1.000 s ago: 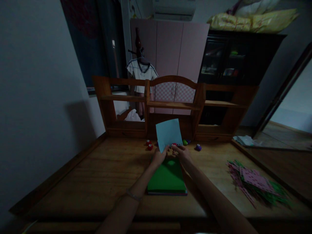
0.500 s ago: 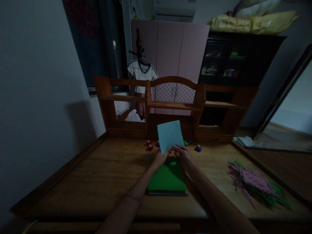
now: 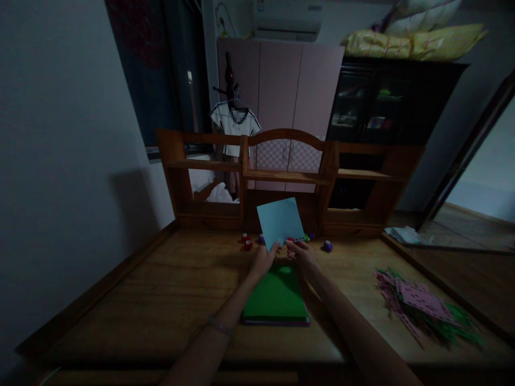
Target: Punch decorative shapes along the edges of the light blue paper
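Observation:
A light blue sheet of paper (image 3: 280, 219) is held up over the desk, tilted, with a row of small dark holes along its lower right edge. My left hand (image 3: 266, 259) pinches its lower left corner between thumb and fingers. At the lower edge, my right hand (image 3: 304, 257) is closed around a small red craft punch (image 3: 289, 240), mostly hidden by the fingers and set against the paper. Beneath both hands lies a stack of coloured paper with a green sheet (image 3: 276, 295) on top.
Small red punches (image 3: 248, 245) stand behind the stack on the left, and a purple punch (image 3: 327, 246) on the right. Pink and green cut paper, including a holed pink sheet (image 3: 422, 300), is heaped at the desk's right. A wooden shelf unit (image 3: 289, 174) borders the back.
The blue sheet has tilted a little and its upper part has shifted slightly left. Both hands keep their hold at nearly the same spot.

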`<act>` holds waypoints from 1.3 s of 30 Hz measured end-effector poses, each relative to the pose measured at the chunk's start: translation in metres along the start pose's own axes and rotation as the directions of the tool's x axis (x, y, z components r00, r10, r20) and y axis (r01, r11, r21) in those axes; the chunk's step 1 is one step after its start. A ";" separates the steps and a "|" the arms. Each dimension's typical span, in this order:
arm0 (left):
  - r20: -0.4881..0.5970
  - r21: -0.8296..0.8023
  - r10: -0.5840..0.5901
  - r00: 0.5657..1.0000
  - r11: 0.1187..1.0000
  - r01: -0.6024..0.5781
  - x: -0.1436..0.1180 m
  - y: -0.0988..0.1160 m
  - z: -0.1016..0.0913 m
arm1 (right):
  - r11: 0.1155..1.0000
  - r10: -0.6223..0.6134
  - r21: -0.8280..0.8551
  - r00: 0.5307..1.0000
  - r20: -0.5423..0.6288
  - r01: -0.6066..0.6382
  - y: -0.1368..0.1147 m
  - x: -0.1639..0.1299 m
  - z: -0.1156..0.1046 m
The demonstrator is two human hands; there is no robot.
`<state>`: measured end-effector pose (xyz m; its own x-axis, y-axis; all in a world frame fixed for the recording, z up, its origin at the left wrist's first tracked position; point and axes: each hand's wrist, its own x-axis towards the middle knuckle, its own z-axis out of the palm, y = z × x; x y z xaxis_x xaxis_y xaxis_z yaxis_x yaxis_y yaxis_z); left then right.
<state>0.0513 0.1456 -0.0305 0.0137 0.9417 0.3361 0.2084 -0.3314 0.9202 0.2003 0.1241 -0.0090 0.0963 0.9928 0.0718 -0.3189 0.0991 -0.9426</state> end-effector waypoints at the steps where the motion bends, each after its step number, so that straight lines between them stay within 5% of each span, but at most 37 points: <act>1: -0.013 0.010 0.021 1.000 1.000 -0.021 0.001 -0.001 0.001 | 1.000 0.002 0.012 0.999 0.040 -0.002 0.001 -0.001 0.001; 11: -0.044 0.062 0.069 0.997 0.996 -0.067 0.001 0.000 -0.003 | 0.999 -0.005 -0.042 0.988 0.152 0.011 0.001 -0.012 0.009; 39: 0.010 -0.004 0.035 0.999 0.999 -0.035 0.002 -0.004 -0.002 | 0.999 -0.041 0.006 0.998 0.039 0.040 -0.001 -0.007 0.007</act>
<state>0.0484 0.1490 -0.0332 0.0312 0.9301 0.3660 0.2039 -0.3644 0.9086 0.1935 0.1175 -0.0067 0.0719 0.9898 0.1228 -0.3202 0.1396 -0.9370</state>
